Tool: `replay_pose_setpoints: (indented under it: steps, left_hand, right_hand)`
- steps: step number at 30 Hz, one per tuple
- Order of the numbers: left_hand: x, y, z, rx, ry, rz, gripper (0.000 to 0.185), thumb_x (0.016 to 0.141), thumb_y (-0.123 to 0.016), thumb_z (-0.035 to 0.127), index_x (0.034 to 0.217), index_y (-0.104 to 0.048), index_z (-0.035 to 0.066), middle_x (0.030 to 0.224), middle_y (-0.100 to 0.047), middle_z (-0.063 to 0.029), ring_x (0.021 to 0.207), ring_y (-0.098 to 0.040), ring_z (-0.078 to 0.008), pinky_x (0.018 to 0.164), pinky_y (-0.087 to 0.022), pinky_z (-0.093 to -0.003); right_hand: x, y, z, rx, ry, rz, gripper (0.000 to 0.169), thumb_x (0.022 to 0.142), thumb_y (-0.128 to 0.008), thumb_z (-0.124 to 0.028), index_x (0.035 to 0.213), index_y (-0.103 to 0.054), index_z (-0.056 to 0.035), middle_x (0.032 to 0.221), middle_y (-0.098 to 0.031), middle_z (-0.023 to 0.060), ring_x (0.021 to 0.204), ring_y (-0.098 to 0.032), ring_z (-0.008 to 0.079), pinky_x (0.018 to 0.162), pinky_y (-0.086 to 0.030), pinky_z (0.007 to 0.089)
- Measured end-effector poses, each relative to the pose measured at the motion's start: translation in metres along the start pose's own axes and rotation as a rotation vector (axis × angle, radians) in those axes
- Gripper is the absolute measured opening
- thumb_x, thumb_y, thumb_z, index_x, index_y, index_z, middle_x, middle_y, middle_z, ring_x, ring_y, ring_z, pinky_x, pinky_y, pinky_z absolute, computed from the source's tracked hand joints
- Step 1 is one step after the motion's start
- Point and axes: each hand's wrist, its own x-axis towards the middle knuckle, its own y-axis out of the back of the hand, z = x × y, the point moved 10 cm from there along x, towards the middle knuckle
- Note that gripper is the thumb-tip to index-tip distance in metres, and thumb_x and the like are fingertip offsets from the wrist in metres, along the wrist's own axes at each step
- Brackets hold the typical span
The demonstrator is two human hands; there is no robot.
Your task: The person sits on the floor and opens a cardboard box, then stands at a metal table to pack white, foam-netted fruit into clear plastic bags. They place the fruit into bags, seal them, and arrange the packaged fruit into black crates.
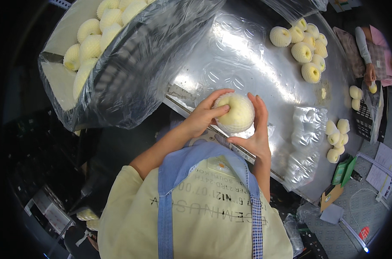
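Observation:
A pale yellow, apple-like fruit in a white foam net is held over the near edge of the metal table. My left hand grips it from the left side, its thumb on the top. At the fruit's right side, my right hand stands with fingers and thumb apart, close around it; whether it touches the fruit I cannot tell. Clear plastic trays lie on the table beyond the hands. To the right is a stack of clear plastic trays.
A box lined with clear plastic film holds several netted fruits at the upper left. More netted fruits sit at the table's far right, with another group at the right edge. Another person's hand holds a fruit at the far right.

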Motion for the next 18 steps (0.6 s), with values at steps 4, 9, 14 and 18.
replay_pose_setpoints:
  steps: [4, 9, 14, 18]
  left_hand:
    - [0.002, 0.005, 0.007, 0.108, -0.183, 0.052, 0.047, 0.088, -0.055, 0.006, 0.133, -0.04, 0.006, 0.125, -0.047, -0.0074, 0.113, -0.048, -0.015, 0.095, -0.043, -0.0309]
    - [-0.001, 0.007, 0.018, 0.304, -0.249, 0.037, 0.055, 0.081, -0.063, 0.004, 0.132, -0.04, 0.005, 0.125, -0.046, -0.0076, 0.115, -0.046, -0.0163, 0.097, -0.039, -0.0293]
    - [-0.002, 0.004, 0.023, 0.403, -0.3, -0.015, 0.07, 0.072, -0.072, 0.005, 0.133, -0.037, 0.005, 0.128, -0.044, -0.0085, 0.117, -0.045, -0.0184, 0.099, -0.038, -0.0314]
    - [0.002, 0.004, 0.021, 0.387, -0.272, -0.023, 0.075, 0.067, -0.075, 0.005, 0.132, -0.038, 0.006, 0.127, -0.043, -0.0085, 0.117, -0.045, -0.0187, 0.099, -0.037, -0.0317]
  right_hand:
    - [0.007, -0.012, -0.006, -0.176, 0.103, 0.031, 0.112, 0.048, -0.09, -0.031, 0.138, -0.029, -0.0038, 0.14, -0.034, 0.0188, 0.126, -0.038, 0.0339, 0.104, -0.034, 0.0421]
    - [0.002, -0.02, 0.019, -0.051, 0.144, 0.105, 0.106, 0.05, -0.09, -0.026, 0.136, -0.032, -0.0033, 0.134, -0.037, 0.0202, 0.124, -0.04, 0.0344, 0.102, -0.036, 0.0425]
    - [0.005, -0.022, 0.017, -0.07, 0.144, 0.088, 0.102, 0.05, -0.089, -0.021, 0.134, -0.033, -0.0033, 0.133, -0.038, 0.0206, 0.123, -0.04, 0.0347, 0.101, -0.037, 0.0428]
    - [0.005, -0.021, 0.009, -0.156, 0.206, 0.1, 0.1, 0.051, -0.088, -0.019, 0.133, -0.034, -0.0034, 0.132, -0.038, 0.0208, 0.123, -0.04, 0.036, 0.1, -0.038, 0.0435]
